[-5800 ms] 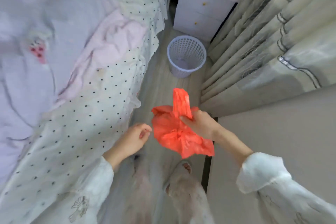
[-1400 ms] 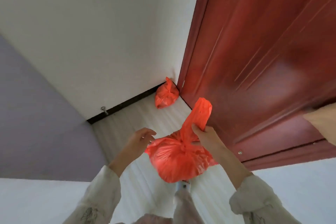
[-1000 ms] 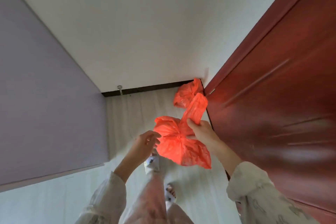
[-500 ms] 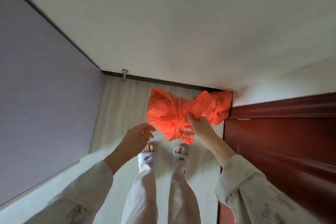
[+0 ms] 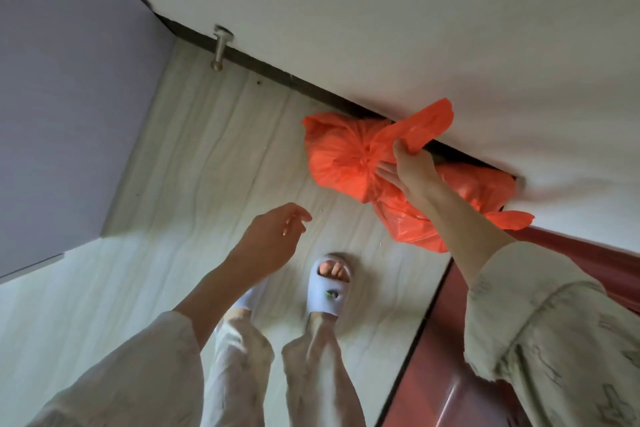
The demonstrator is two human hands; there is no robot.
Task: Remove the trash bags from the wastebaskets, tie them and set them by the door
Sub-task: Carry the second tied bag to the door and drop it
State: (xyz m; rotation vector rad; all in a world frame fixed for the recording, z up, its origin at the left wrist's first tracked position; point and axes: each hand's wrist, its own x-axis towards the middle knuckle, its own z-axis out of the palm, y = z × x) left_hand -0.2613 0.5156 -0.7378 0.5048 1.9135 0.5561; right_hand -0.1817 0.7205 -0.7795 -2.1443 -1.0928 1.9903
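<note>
In the corner where the white wall meets the red door (image 5: pixel 571 260), I have two orange trash bags in sight; one orange trash bag (image 5: pixel 481 191) already lies on the floor (image 5: pixel 214 163) against the baseboard (image 5: pixel 277 74), partly hidden behind my forearm, and I judge that one delivered. The second tied orange bag (image 5: pixel 341 156) is the one in hand — its knot is gathered at the middle, so the tying looks done; what I take to be left is lowering it beside the first and letting go. Whether other wastebaskets remain I cannot tell from here.

My right hand (image 5: pixel 412 166) is the grip at work; thumb and fingers are clamped on the bag's twisted neck just right of the knot, with the loose tail of plastic flaring up past the thumb toward the wall. The bag's body sits left of and slightly below that grip, touching or just above the floor — I cannot say which. My left hand (image 5: pixel 273 236) hovers well apart, fingers loosely spread, holding nothing; a metal doorstop (image 5: pixel 220 48) juts from the baseboard further left.
</note>
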